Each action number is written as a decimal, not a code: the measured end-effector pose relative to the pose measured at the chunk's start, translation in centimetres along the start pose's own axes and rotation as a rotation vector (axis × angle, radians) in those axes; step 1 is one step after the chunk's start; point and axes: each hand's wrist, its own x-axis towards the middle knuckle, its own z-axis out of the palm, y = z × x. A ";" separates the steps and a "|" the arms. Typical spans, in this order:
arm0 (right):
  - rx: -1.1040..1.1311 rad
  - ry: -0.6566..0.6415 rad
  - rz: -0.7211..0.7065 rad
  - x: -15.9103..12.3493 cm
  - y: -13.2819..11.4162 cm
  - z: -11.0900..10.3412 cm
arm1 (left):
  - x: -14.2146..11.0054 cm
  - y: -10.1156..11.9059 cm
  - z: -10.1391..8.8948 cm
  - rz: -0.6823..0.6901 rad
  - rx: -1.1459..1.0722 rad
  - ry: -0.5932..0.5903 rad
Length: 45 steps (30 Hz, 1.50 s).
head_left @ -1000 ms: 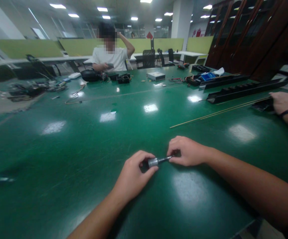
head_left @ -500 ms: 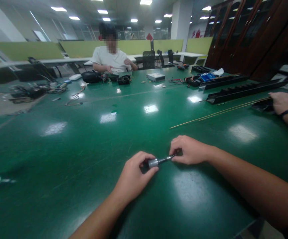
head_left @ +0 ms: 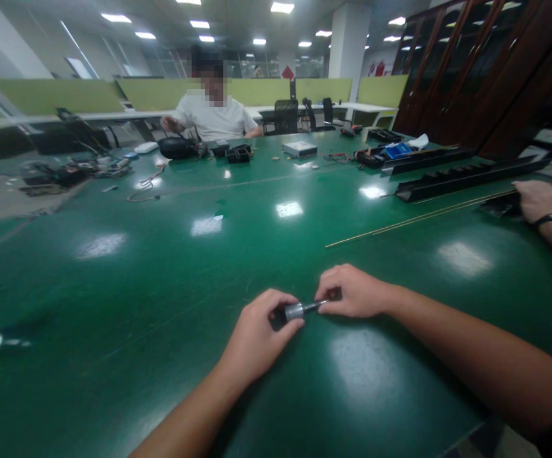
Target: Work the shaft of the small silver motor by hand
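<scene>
A short silver metal cylinder [head_left: 295,312] lies on its side between the fingers of my left hand [head_left: 255,329], thumb on the near side and fingers on the far side. From its right end a thin dark rod [head_left: 311,306] points towards my right hand [head_left: 354,291]. The thumb and fingertips of that hand are closed on the rod's far end, which they partly hide. Both hands are low over the green table [head_left: 170,273]. The exact kind of the metal piece is too small to make out.
Two thin yellowish rods [head_left: 390,225] lie beyond my right hand. A co-worker's hand [head_left: 538,200] is at a black part on the right, near long black channels [head_left: 467,178]. Across the table sits a person [head_left: 216,121] behind scattered parts and a metal box [head_left: 299,149].
My right hand has slid left along the rod, closer to the cylinder. My left hand has stayed in place. The person opposite has moved their hands apart, one out to the left.
</scene>
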 end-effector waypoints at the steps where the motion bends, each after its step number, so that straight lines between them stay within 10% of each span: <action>1: 0.002 0.017 -0.021 0.3 -0.2 0.5 | 0.0 0.0 0.1 0.012 -0.005 0.002; 45: -0.044 0.081 -0.099 0.1 -0.3 1.3 | 0.1 0.2 -0.2 0.007 0.011 -0.029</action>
